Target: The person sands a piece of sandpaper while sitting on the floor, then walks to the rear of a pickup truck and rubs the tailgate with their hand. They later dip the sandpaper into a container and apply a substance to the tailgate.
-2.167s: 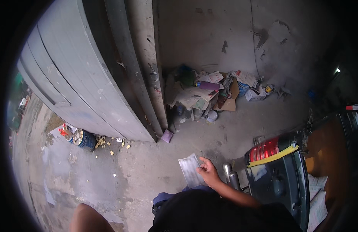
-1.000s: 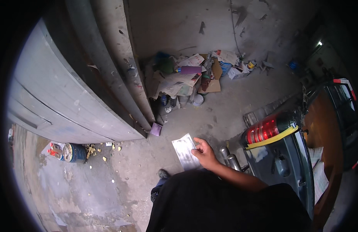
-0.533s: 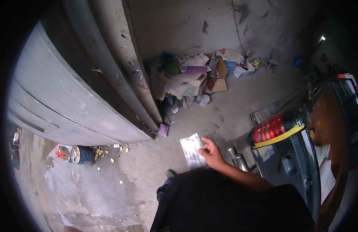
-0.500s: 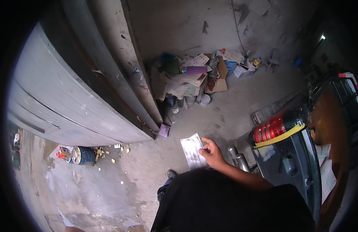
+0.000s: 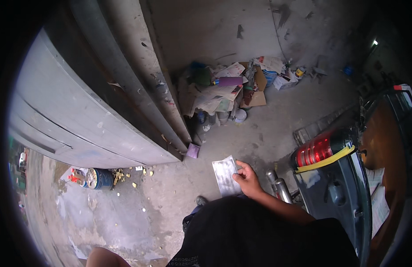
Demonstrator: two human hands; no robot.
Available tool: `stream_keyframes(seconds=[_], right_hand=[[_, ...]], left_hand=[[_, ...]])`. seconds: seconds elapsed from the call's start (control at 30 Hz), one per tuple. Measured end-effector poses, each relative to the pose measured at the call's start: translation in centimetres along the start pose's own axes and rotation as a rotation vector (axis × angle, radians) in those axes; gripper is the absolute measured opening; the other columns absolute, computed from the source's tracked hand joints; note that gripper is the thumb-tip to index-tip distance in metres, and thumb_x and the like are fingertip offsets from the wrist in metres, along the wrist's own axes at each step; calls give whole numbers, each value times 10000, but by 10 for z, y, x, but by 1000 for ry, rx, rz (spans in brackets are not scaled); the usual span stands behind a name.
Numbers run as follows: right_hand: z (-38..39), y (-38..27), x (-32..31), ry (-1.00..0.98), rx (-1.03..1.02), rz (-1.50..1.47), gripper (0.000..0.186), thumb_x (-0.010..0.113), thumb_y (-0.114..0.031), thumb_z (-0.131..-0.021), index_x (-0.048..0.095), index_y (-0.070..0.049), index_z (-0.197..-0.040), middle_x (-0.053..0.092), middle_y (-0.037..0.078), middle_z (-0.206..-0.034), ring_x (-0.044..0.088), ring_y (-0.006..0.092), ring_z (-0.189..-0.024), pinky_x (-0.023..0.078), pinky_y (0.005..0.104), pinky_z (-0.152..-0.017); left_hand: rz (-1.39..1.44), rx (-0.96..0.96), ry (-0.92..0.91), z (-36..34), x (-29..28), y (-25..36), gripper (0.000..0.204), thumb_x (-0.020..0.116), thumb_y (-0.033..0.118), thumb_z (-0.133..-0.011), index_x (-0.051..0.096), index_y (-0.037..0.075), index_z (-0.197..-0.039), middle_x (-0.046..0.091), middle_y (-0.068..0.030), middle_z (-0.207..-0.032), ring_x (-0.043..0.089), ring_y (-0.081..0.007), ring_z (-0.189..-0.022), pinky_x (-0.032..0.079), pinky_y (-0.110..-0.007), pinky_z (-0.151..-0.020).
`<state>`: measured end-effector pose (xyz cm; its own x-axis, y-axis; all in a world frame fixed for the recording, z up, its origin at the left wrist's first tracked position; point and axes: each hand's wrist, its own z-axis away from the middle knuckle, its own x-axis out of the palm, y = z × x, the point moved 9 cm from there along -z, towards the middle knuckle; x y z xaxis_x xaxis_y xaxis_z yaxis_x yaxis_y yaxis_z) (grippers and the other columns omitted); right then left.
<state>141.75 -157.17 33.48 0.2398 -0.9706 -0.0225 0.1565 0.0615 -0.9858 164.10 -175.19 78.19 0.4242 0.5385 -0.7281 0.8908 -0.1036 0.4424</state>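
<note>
A pale, stiff-looking sheet of paper (image 5: 224, 177) with grey smudges is pinched between the thumb and fingers of my right hand (image 5: 247, 179), in front of my dark shirt. The sheet's lower edge is hidden behind the shirt. Just right of that hand are two shiny metal cylinders (image 5: 280, 187), and farther right comes the dark green vehicle body (image 5: 332, 191) with its red tail light (image 5: 313, 151). Yellow tape (image 5: 326, 160) borders the light. Of my left arm only a bare part (image 5: 105, 258) shows at the lower edge; its hand is outside the picture.
A large light-grey panel (image 5: 90, 120) slants across the left. Beneath it stand a blue bucket (image 5: 99, 179) and scattered yellowish scraps (image 5: 119, 175). Newspapers, cartons and cans form a heap (image 5: 219, 93) by the far wall. A small purple packet (image 5: 193, 150) lies on the floor near the panel's corner.
My left arm shows more at the lower edge than before. The whole view has shifted slightly; my right hand keeps its pinch on the sheet.
</note>
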Motion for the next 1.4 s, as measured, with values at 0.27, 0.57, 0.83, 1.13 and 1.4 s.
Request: stream_keyframes(seconds=[0.27, 0.57, 0.83, 1.13, 1.4], right_hand=[[-1, 0, -7, 36, -5, 20, 516, 668, -66, -876, 447, -9, -1339, 614, 40, -880, 568, 96, -776, 481, 256, -719], [-3, -1, 1, 3, -16, -7, 540, 657, -54, -895, 415, -16, -1376, 559, 10, -890, 500, 56, -740, 431, 212, -655], [-4, 6, -8, 42, 12, -3, 533, 660, -59, -883, 431, -9, -1362, 624, 48, -907, 582, 103, -797, 487, 258, -737], [-9, 9, -5, 97, 16, -43, 547, 664, -26, -872, 422, 7, -1362, 597, 27, -883, 543, 73, -778, 460, 230, -726], [-6, -3, 8, 170, 43, -33, 555, 652, -6, -878, 410, 2, -1376, 585, 12, -865, 525, 66, -757, 444, 220, -712]], left_hand=[[-2, 29, 2, -4, -1, -9, 218, 536, 134, -856, 658, -37, -913, 666, -175, -1017, 661, -288, -933, 549, -443, -869], [-89, 13, 4, -16, -7, -11, 216, 544, 137, -848, 660, -35, -907, 670, -170, -1013, 665, -277, -927, 554, -437, -863], [221, -133, -60, -9, -1, -25, 233, 561, 183, -811, 664, -19, -867, 657, -150, -959, 647, -282, -905, 556, -417, -810], [344, 76, -32, 7, -8, -37, 221, 533, 193, -884, 648, 13, -829, 624, -158, -919, 619, -279, -787, 537, -375, -702], [479, 154, 49, 52, -28, -65, 205, 513, 172, -937, 668, 47, -890, 626, -145, -901, 627, -240, -749, 521, -346, -647]])
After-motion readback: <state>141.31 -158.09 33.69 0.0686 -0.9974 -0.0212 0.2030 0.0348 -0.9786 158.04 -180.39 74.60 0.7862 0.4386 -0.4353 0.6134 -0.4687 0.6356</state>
